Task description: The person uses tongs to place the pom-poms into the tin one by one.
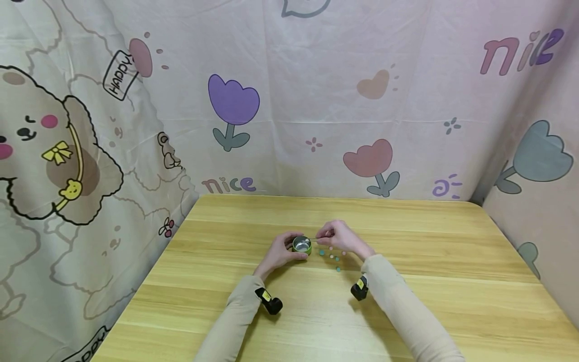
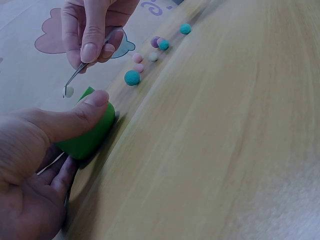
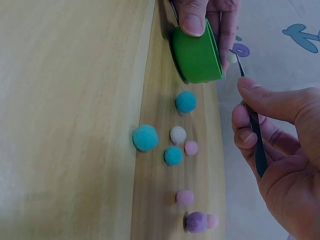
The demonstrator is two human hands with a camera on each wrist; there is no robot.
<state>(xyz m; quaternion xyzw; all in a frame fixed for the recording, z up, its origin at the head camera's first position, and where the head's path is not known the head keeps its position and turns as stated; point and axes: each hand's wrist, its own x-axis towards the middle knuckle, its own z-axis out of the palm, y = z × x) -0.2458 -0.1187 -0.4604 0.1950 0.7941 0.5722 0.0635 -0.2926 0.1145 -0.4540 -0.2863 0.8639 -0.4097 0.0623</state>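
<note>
Head view: the green cup (image 1: 301,247) is held at the desk (image 1: 312,322) by the left hand (image 1: 285,250), with the fingers curled round its sides. The tweezers (image 1: 313,240) are pinched by the fingers of the right hand (image 1: 340,238), the tips near the cup's rim. The cup could be tipped by uneven finger pressure.

Left wrist view: a pale ball (image 2: 70,92) is seen at the tweezer tips. It could be dropped outside the cup if the pinch is loosened, or squeezed out if overtightened. The left thumb lies near the rim and could be brushed.

Right wrist view: loose balls are noted on the desk. A teal ball (image 3: 186,102), just beside the cup, could be set rolling by a nudge. A purple ball (image 3: 196,222) lies well apart.
</note>
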